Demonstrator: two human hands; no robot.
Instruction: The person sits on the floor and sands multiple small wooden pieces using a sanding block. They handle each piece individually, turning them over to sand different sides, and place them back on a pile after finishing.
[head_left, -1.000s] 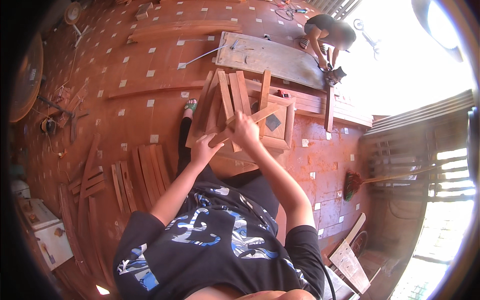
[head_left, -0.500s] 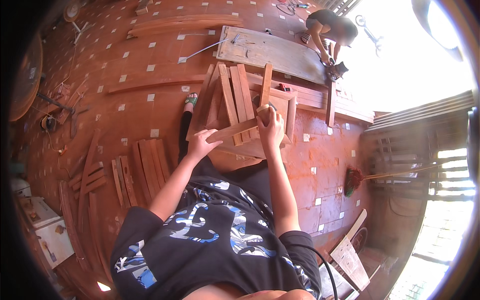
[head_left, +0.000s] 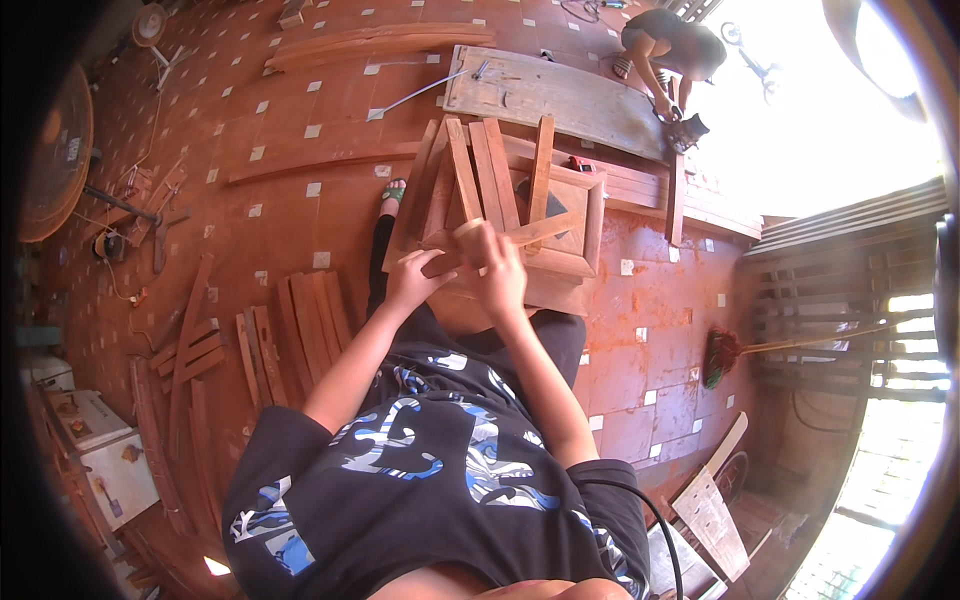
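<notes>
My left hand (head_left: 408, 284) is closed around the near left end of a wooden strip (head_left: 545, 229), which slants up to the right over a wooden panel (head_left: 592, 235). My right hand (head_left: 498, 280) sits on the strip close to my left hand, fingers wrapped round a small tan block-like piece (head_left: 467, 229); its exact kind is hard to make out. Several wooden slats (head_left: 497, 170) lie side by side just beyond my hands. Another slat (head_left: 541, 168) lies to their right, beside a dark flat patch (head_left: 553, 203) on the panel.
Across the panel, a long grey board (head_left: 560, 95) lies on the floor. At its far right a person (head_left: 655, 45) bends over a power tool (head_left: 685, 130) on a plank. Loose wood pieces (head_left: 310, 310) lie to my left, a broom (head_left: 722, 355) to my right.
My right hand has slid left and nearer along the strip with the tan piece, toward my left hand. More of the strip's far end now shows. The view has shifted slightly.
</notes>
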